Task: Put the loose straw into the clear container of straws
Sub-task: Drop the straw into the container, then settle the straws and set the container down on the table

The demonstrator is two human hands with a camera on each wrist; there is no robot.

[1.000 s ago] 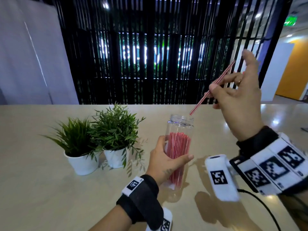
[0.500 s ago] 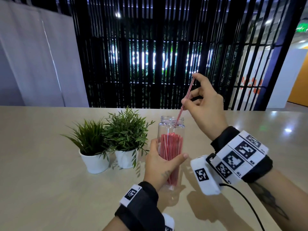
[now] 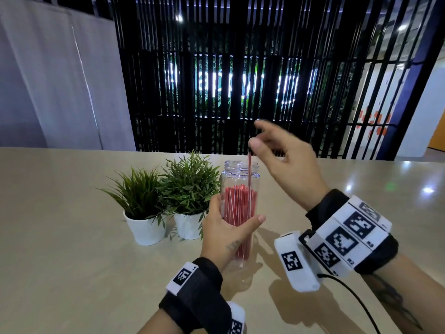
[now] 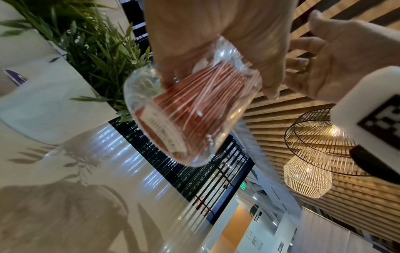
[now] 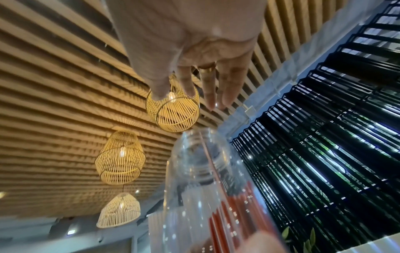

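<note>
One loose straw now stands in the clear container, below the right hand, whose fingers have spread and released it; left hand grips the container.

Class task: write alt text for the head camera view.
A right hand opens above a loose straw standing partway in a clear container of red straws, gripped by the left hand. Two potted plants stand beside it.
</note>
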